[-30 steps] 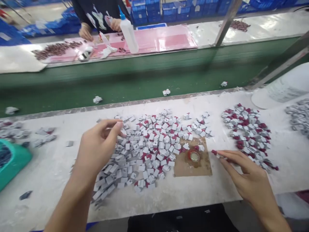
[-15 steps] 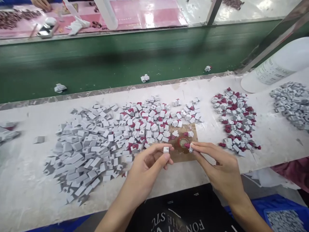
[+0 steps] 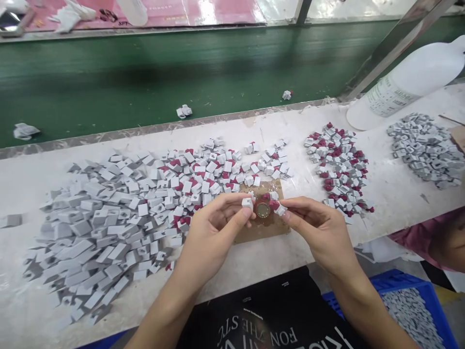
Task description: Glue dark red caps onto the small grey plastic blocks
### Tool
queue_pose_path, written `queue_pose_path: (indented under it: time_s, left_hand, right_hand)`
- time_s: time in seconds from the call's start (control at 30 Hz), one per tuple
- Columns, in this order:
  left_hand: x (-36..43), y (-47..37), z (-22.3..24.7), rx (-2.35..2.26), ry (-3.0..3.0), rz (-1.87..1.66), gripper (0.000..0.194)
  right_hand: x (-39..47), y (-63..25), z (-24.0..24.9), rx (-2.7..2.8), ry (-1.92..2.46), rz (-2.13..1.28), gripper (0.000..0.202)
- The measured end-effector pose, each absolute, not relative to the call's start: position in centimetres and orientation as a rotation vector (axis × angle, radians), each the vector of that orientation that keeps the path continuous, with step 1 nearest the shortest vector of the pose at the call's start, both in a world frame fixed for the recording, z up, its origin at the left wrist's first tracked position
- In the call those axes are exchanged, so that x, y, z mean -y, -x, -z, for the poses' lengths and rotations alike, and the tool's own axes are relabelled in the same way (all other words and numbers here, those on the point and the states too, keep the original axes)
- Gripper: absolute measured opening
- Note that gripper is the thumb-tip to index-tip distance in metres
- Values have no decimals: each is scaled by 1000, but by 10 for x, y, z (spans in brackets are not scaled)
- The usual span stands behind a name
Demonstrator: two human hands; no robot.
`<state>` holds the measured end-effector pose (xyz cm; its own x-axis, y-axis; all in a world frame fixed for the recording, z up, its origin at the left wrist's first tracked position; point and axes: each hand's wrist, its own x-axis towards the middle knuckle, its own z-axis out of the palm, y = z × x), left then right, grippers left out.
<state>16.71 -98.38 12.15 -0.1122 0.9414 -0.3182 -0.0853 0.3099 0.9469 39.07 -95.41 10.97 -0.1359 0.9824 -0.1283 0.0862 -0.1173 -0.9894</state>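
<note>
the left hand [image 3: 214, 230] had its thumb and forefinger clamped on a small grey block [image 3: 247, 203], held up near the left part of a brown card [image 3: 256, 235]. the right hand [image 3: 319, 230] pinched a grey-and-maroon piece [image 3: 279, 207] between thumb and fingers, its maroon end turned toward the left hand; the two held pieces were near each other but apart. between them, on the card, was a small round dish [image 3: 263, 210] with a wet brown patch around it, and another maroon-and-grey bit [image 3: 271, 196] showed just behind the right hand's piece. to the left spread a large heap of grey blocks [image 3: 109, 232], with maroon bits mixed in toward its right side. right of the card was a pile of grey-and-maroon pieces [image 3: 337, 169], and beyond that a pile of grey parts [image 3: 426, 148], near a large white bottle [image 3: 403, 85] that was tilted over to the right. all of this was on a pale worktop [image 3: 301, 145]. behind its far edge ran a green strip [image 3: 138, 82] with three small clumps well apart on it, and past the strip was a pink sheet [image 3: 196, 13]. at the lower right, below the worktop, a blue crate [image 3: 436, 310] held many small grey parts, and part of another person [image 3: 432, 237] showed at the edge.
</note>
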Motion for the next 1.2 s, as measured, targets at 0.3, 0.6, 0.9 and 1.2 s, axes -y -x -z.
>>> queue_pose_path:
  time_s: [0.3,0.6,0.9,1.2]
  left_hand:
    - [988,-165,-113,-1425,-820,-1096,16]
    - [987,-166,-109,-1488,-889,-1088,14]
    - [978,-185,-125,-1300,-933,-1093,15]
    - [978,-185,-118,-1213,-929,-1091,13]
  right_hand:
    - [970,-389,-107,1746,1251,-1018,30]
    - [967,-391,-110,1620,1280,-1084,26]
    - [948,-390,-111,1041,1162,-1662,22]
    - [950,-387,-115,1141,1146,-1593,11]
